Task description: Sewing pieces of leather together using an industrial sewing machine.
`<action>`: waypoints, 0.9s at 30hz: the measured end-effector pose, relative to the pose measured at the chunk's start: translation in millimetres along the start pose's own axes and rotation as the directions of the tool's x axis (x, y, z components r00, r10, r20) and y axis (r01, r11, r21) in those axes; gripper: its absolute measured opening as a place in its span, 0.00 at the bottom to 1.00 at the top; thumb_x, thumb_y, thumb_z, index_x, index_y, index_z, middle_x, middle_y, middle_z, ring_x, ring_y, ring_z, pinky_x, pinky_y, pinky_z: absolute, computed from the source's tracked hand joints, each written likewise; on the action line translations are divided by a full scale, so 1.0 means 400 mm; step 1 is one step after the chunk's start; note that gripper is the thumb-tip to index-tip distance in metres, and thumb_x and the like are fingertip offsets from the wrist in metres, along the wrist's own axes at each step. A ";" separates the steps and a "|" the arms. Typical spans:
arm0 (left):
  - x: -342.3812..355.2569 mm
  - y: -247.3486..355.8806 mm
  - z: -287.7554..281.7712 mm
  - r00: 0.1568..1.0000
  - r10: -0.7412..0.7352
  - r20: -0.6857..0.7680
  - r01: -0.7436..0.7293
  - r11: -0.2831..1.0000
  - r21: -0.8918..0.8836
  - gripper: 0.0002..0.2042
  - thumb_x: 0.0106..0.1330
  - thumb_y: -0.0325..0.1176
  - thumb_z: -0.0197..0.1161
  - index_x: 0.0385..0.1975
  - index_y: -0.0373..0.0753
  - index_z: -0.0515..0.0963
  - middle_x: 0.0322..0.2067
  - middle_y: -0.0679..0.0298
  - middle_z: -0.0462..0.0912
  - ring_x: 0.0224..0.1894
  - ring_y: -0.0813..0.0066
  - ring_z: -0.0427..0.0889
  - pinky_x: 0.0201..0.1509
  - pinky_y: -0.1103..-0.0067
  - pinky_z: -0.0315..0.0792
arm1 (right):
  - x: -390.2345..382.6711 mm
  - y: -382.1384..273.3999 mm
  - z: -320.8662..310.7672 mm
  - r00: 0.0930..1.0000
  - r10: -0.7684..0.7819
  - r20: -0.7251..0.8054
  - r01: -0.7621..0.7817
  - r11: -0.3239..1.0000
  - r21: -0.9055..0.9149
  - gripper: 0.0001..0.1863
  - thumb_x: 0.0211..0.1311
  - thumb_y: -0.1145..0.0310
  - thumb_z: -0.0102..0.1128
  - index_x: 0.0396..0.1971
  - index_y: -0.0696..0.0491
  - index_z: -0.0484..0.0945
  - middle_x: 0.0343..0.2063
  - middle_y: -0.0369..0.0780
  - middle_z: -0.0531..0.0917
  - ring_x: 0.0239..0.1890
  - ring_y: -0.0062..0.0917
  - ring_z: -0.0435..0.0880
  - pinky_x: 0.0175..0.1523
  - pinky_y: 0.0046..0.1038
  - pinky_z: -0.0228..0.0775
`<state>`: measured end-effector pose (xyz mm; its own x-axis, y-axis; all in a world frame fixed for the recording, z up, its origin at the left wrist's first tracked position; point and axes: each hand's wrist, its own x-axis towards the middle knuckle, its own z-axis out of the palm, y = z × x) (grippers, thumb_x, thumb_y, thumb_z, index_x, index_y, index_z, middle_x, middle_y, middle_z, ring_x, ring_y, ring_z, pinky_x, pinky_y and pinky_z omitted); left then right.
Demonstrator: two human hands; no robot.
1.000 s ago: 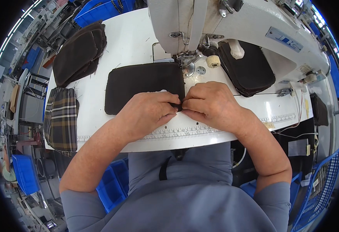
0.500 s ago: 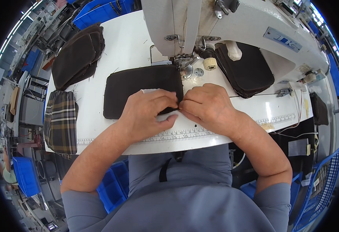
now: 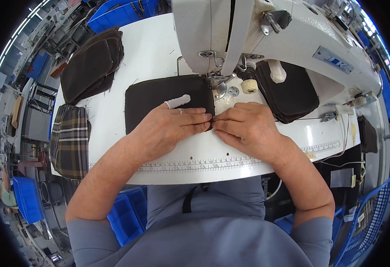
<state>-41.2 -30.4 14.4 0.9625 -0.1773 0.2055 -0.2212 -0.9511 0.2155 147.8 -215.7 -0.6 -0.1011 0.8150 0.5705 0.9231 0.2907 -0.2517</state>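
One plaid fabric pile lies along the left edge of the table, toward its near corner, with a stack of dark brown pieces beyond it at the far-left corner. Farther right, the dark panel lies flat between the table's near and far edges, its far-right corner close against the presser foot; whether it is under the foot, I cannot tell. The left hand, a white finger cover on one finger, rests over the panel's near edge, fingertips at its near-right corner; whether it grips or only presses is unclear. The right hand has thumb and fingers brought together on that same corner. The work looks midway: the panel is set at the machine and its corner is being handled, but stitching cannot be made out on the dark cloth, so what is finished along its edges stays uncertain. The fingers hide that corner, and the sewing machine overhangs the table's far side. Under its arm, toward the right edge, another dark stack limits the room beside the foot.
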 end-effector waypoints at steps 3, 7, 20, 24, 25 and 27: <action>0.013 -0.028 0.011 0.999 0.008 -0.046 -0.008 1.000 0.005 0.22 0.61 0.18 0.58 0.53 0.42 0.88 0.58 0.66 0.88 0.66 0.72 0.81 0.67 0.70 0.74 | 0.007 0.008 0.006 0.999 0.030 -0.021 -0.030 0.999 -0.011 0.06 0.54 0.68 0.73 0.32 0.50 0.88 0.31 0.32 0.85 0.34 0.28 0.85 0.36 0.33 0.78; 0.033 -0.067 0.011 0.996 0.019 -0.088 -0.018 1.000 0.012 0.20 0.61 0.19 0.60 0.51 0.41 0.89 0.56 0.64 0.89 0.65 0.69 0.82 0.66 0.70 0.76 | 0.017 0.017 0.004 0.996 0.092 -0.013 -0.093 0.992 -0.089 0.09 0.55 0.68 0.73 0.36 0.51 0.88 0.38 0.35 0.86 0.41 0.31 0.86 0.41 0.35 0.79; 0.095 -0.087 -0.003 0.993 -0.118 -0.016 0.119 0.981 0.156 0.19 0.68 0.23 0.56 0.57 0.37 0.84 0.60 0.58 0.85 0.59 0.65 0.86 0.61 0.72 0.80 | 0.016 0.010 0.008 0.955 0.277 0.106 -0.242 0.934 -0.262 0.24 0.66 0.59 0.67 0.60 0.53 0.82 0.51 0.40 0.78 0.42 0.37 0.82 0.47 0.39 0.72; 0.110 -0.033 0.013 0.981 -0.133 -0.140 0.158 0.970 0.183 0.18 0.64 0.23 0.57 0.52 0.34 0.86 0.53 0.51 0.88 0.51 0.57 0.89 0.56 0.67 0.82 | 0.014 0.009 0.009 0.949 0.297 0.105 -0.264 0.932 -0.249 0.24 0.66 0.59 0.67 0.60 0.52 0.82 0.51 0.41 0.79 0.42 0.38 0.81 0.48 0.39 0.72; 0.119 -0.008 0.008 0.974 -0.215 -0.068 0.225 0.939 0.258 0.19 0.63 0.25 0.58 0.52 0.33 0.86 0.51 0.51 0.88 0.49 0.56 0.89 0.54 0.66 0.82 | 0.013 0.011 0.010 0.951 0.293 0.094 -0.263 0.933 -0.247 0.24 0.66 0.59 0.67 0.60 0.52 0.82 0.51 0.41 0.79 0.42 0.38 0.81 0.48 0.39 0.72; 0.148 0.028 -0.018 0.954 -0.299 -0.003 0.283 0.898 0.337 0.19 0.62 0.27 0.59 0.52 0.33 0.86 0.49 0.50 0.89 0.47 0.55 0.89 0.53 0.65 0.82 | 0.009 0.013 0.007 0.951 0.293 0.095 -0.264 0.934 -0.241 0.24 0.66 0.60 0.67 0.60 0.52 0.82 0.51 0.41 0.79 0.43 0.38 0.81 0.49 0.39 0.72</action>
<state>12.1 -49.5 35.9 0.9840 0.1164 0.1345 0.1267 -0.9894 -0.0704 151.2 -209.7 -1.9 0.1391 0.9084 0.3943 0.9782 -0.0640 -0.1976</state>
